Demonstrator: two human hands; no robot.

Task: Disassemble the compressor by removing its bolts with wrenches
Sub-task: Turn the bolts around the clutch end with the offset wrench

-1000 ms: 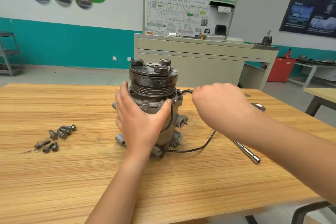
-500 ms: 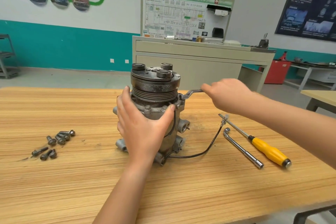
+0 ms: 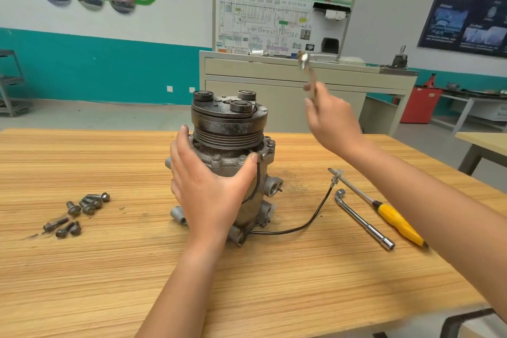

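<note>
The compressor (image 3: pixel 233 151) stands upright near the middle of the table (image 3: pixel 82 282), pulley end up, closer to the far edge than the near one. The left hand (image 3: pixel 208 189) grips its housing just below the pulley, with the fingers wrapped round the left side and the thumb across the front. The right hand (image 3: pixel 332 123) is raised above the table, right of the compressor and clear of it. Its fingers pinch a wrench (image 3: pixel 308 71) that points upward and is blurred. Loose bolts (image 3: pixel 79 211) lie in a cluster toward the left edge. A socket wrench (image 3: pixel 362 219) and a yellow-handled screwdriver (image 3: pixel 395 221) lie side by side toward the right edge. A black cable (image 3: pixel 301 225) runs from the compressor base toward them.
</note>
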